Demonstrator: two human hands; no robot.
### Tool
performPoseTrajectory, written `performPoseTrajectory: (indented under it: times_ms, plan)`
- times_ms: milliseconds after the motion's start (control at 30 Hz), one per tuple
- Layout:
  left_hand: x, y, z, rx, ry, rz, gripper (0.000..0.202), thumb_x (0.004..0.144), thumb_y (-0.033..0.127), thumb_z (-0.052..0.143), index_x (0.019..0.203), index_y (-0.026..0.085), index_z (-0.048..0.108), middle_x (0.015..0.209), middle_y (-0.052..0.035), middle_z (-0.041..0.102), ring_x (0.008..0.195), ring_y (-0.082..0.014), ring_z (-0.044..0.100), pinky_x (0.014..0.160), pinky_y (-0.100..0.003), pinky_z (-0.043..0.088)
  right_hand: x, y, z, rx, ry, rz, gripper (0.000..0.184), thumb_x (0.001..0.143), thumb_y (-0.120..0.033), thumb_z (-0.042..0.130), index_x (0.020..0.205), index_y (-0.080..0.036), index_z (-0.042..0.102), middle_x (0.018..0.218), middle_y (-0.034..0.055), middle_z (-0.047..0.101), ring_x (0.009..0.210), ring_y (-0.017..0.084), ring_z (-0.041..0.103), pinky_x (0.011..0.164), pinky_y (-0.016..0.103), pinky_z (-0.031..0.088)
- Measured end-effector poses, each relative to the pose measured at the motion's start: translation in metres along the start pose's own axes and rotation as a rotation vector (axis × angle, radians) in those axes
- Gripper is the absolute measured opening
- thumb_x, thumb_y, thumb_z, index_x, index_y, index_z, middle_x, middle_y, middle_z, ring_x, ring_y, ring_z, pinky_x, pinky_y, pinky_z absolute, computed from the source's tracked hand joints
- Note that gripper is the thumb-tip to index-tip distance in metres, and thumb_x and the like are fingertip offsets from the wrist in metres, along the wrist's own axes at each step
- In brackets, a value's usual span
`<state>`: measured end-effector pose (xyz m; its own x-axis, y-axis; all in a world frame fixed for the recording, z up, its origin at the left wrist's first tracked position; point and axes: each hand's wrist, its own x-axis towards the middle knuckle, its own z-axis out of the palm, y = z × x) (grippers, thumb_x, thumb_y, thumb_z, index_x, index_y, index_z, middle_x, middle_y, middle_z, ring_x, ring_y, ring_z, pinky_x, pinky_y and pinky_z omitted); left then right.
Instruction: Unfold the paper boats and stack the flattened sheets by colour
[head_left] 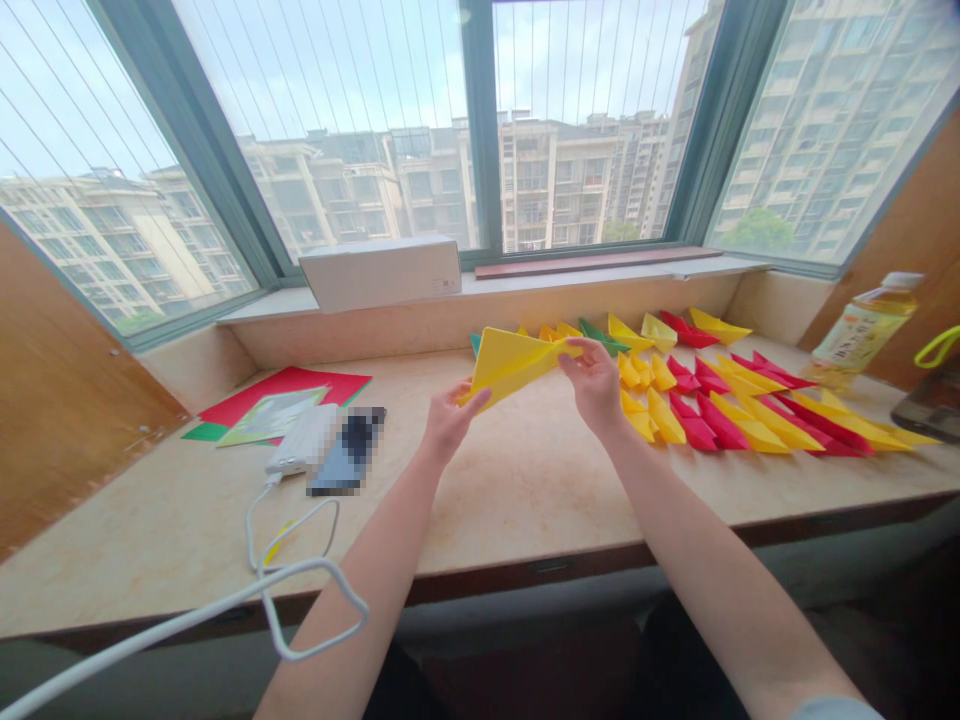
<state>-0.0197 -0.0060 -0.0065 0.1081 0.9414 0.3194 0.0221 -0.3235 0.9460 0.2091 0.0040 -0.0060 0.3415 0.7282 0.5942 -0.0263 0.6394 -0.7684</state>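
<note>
A folded yellow paper sheet (512, 362) hangs in the air above the desk, held between both hands. My left hand (448, 420) pinches its lower left corner with closed fingers. My right hand (596, 385) grips its right tip, fingers pressed together. Right of my right hand lie several folded paper pieces in yellow and red (720, 405), with one green piece (602, 337) among those at the back.
The beige desk (525, 480) runs under a wide window. At the left lie red and green paper sheets (285, 400), a white power bank (304, 440), a phone (349, 450) and a white cable (285, 580). A white box (382, 272) sits on the sill; a bottle (862, 330) stands far right.
</note>
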Motion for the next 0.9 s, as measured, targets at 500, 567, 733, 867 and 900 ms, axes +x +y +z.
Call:
performPoseTrajectory:
  times_ms: [500,567,733,867,900]
  plan:
    - [-0.004,-0.002,0.006,0.088,-0.109,0.062,0.034,0.078,0.045,0.069,0.099,0.019,0.073,0.092,-0.0038,0.069,0.079,-0.0177,0.059,0.061,-0.027,0.052,-0.003,-0.008,0.001,-0.033,-0.009,0.022,0.063,0.077,-0.049,0.072,0.133,-0.033,0.051,0.113,0.0041,0.061,0.089,0.016,0.063,0.079,0.031,0.054]
    - [-0.002,-0.005,0.004,0.099,-0.085,0.042,0.035,0.077,0.045,0.069,0.099,0.018,0.073,0.091,-0.0035,0.070,0.078,-0.0179,0.060,0.060,-0.027,0.051,-0.002,-0.009,0.000,-0.027,-0.026,0.052,0.057,0.078,-0.055,0.069,0.128,-0.030,0.057,0.113,0.0051,0.064,0.093,0.018,0.064,0.079,0.031,0.054]
    - [0.002,-0.012,-0.002,0.202,-0.014,0.054,0.033,0.078,0.044,0.069,0.098,0.018,0.073,0.085,-0.0032,0.070,0.074,-0.0180,0.060,0.061,-0.027,0.049,0.003,-0.002,-0.005,0.125,-0.038,0.259,0.053,0.086,-0.069,0.047,0.100,-0.024,0.070,0.110,0.0063,0.070,0.082,0.016,0.066,0.067,0.027,0.053]
    - [0.007,-0.010,-0.010,0.331,0.079,0.160,0.025,0.078,0.038,0.070,0.094,0.019,0.074,0.089,-0.0045,0.072,0.084,-0.0215,0.063,0.075,-0.031,0.048,0.005,0.002,-0.010,0.140,-0.104,0.443,0.036,0.077,-0.057,0.067,0.086,-0.022,0.072,0.099,0.0055,0.072,0.076,0.015,0.066,0.063,0.025,0.053]
    - [0.008,-0.009,-0.013,0.348,0.105,0.193,0.023,0.078,0.036,0.071,0.093,0.020,0.074,0.093,-0.0052,0.072,0.089,-0.0229,0.063,0.079,-0.032,0.047,0.005,0.003,-0.011,0.131,-0.139,0.479,0.033,0.075,-0.053,0.071,0.086,-0.023,0.072,0.098,0.0052,0.072,0.076,0.015,0.066,0.062,0.025,0.053]
